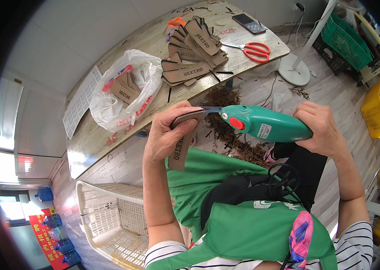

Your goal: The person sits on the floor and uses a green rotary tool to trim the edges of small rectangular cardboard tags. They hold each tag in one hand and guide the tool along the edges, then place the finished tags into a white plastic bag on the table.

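My left hand (171, 131) grips a curved brown fabric strip (178, 153) with dark edging and printed lettering, its upper end bent over between thumb and fingers. My right hand (321, 128) is closed around the rear of green handheld electric scissors (274, 122) with a red switch. Their blades point left and meet the strip's upper edge beside my left fingertips; the exact contact is too small to tell. On the table lies a pile of similar strips (193, 50). More strips (126, 88) sit inside a white plastic bag (109, 118) to the left.
Red-handled scissors (256, 51), a phone (249, 23) and a printed sheet (81, 101) lie on the table (132, 135). Brown trimmings (250, 153) litter the floor below. A white plastic basket (97, 216) stands at my left, a white stand base (294, 69) beyond the table's right end.
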